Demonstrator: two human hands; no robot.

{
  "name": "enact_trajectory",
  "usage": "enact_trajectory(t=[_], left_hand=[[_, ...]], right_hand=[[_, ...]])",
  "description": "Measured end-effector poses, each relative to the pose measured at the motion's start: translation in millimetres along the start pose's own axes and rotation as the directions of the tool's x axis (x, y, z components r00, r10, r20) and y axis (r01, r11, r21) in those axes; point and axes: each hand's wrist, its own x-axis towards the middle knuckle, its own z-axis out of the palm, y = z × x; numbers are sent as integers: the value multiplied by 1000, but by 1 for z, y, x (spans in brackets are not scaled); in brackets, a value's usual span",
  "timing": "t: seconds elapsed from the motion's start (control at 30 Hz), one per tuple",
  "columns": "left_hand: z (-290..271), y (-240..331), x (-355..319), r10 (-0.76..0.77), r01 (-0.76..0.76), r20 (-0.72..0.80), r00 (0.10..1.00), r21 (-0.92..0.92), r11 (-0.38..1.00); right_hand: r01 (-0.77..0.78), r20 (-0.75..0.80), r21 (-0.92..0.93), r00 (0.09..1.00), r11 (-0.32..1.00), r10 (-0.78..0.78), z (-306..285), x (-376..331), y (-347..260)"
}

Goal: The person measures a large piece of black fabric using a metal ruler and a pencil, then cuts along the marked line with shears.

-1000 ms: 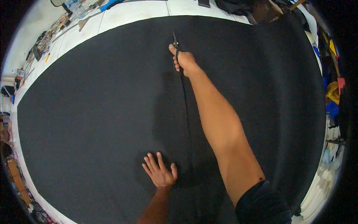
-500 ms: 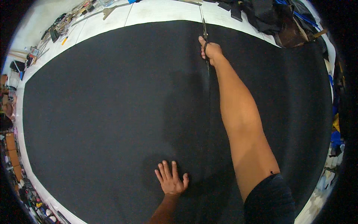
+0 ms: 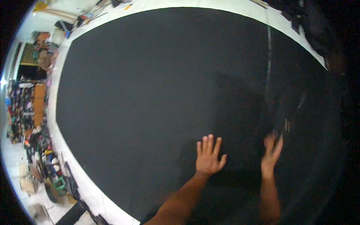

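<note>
Black sheet material (image 3: pixel 150 93), wide and flat, covers most of the white table. My left hand (image 3: pixel 210 159) lies on it with the fingers spread, holding nothing. To the right, my right hand (image 3: pixel 271 155) is smeared by motion. A pair of scissors (image 3: pixel 287 125) shows as blurred glints at its fingertips, pointing away and to the right; the handles are hardly visible. A narrow pale cut (image 3: pixel 269 52) runs from the sheet's far edge toward my right hand, with the white table showing through.
The white table's rim (image 3: pixel 56 86) curves around the sheet. Dark material (image 3: pixel 311 30) is heaped at the far right. Tools and sticks (image 3: pixel 88 17) lie at the far left edge. Beyond the table on the left stand brown boxes (image 3: pixel 39 105) and crowded clutter (image 3: pixel 45 150).
My right hand has come back from the far edge with the scissors, and the cut now gapes there. The view has shifted left; my left hand is still flat on the sheet.
</note>
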Motion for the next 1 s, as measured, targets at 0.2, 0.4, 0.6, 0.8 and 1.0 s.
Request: enact_trajectory(t=[0.2,0.4,0.6,0.8,1.0], left_hand=[[-12,30,-13,22,-25,-70,997,-35,999],[2,48,-36,118,-112,-228,967,38,993],[-10,52,-55,183,-144,-329,926,140,980],[-127,69,-140,339,-401,-396,853,-84,912],[-243,-27,-398,582,-668,556,594,-63,741]], right_hand=[[-296,-221,-878,948,378,228,-115,-308,-36],[-271,-440,-751,886,602,-149,-151,-434,145],[-242,-465,-699,869,673,-170,-169,-437,108],[-143,-480,-739,797,659,-366,-197,-448,127],[-50,-413,-640,864,767,-288,-187,-529,34]])
